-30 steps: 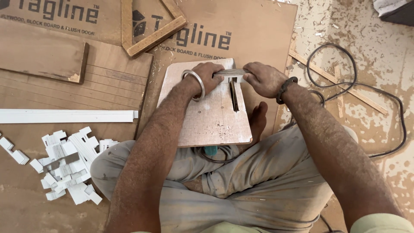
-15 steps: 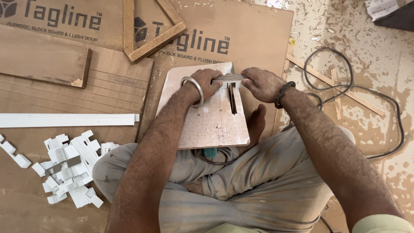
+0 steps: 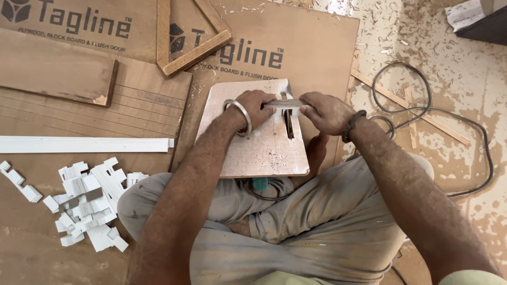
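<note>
A short pale strip (image 3: 283, 104) lies crosswise over the blade slot of a tilted plywood board (image 3: 259, 148).

We see a matt, speckled plywood board (image 3: 253, 148), a smooth pale strip (image 3: 282, 107), a shiny metal bangle (image 3: 240, 113), dusty cloth trousers (image 3: 296, 221), a sawdust-strewn floor (image 3: 449, 158)

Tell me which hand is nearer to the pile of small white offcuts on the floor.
Left. The left hand grips the pale strip on the small board, up and right of the white offcuts. The right hand holds the strip's far end, farther away.
</note>
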